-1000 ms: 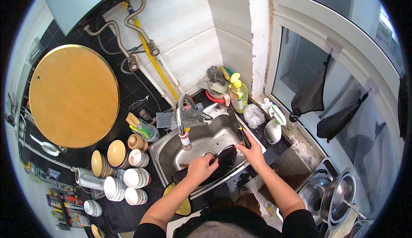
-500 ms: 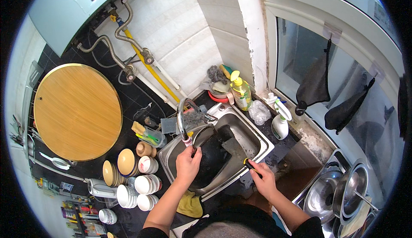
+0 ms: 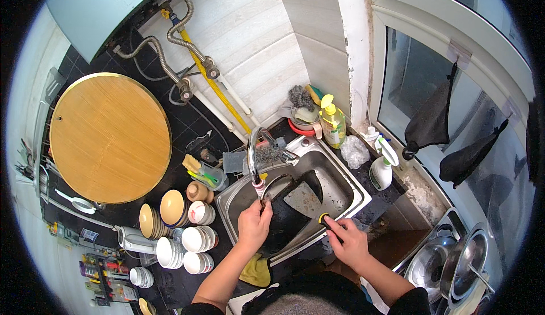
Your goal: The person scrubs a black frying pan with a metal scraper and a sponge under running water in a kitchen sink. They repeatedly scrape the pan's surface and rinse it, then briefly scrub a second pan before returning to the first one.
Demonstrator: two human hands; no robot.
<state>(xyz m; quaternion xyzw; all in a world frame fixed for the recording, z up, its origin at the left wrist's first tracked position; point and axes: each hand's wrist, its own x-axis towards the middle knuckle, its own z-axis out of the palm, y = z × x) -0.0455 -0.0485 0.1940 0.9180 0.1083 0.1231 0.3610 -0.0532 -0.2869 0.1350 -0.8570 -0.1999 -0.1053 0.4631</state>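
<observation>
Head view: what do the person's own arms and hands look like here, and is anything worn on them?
Both forearms are bare, rising from the lower edge. The left hand and right hand wear no gloves; no watch, ring or bracelet can be made out at this size. Dark short sleeves show only near the shoulders, at the bottom rim of the picture.

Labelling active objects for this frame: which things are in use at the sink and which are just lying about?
In use:
left hand on the dark pan's rim
right hand on the pan handle
dark pan
faucet
sink

Lying about:
round wooden board
stacked bowls
yellow soap bottle
white spray bottle
yellow cloth
</observation>
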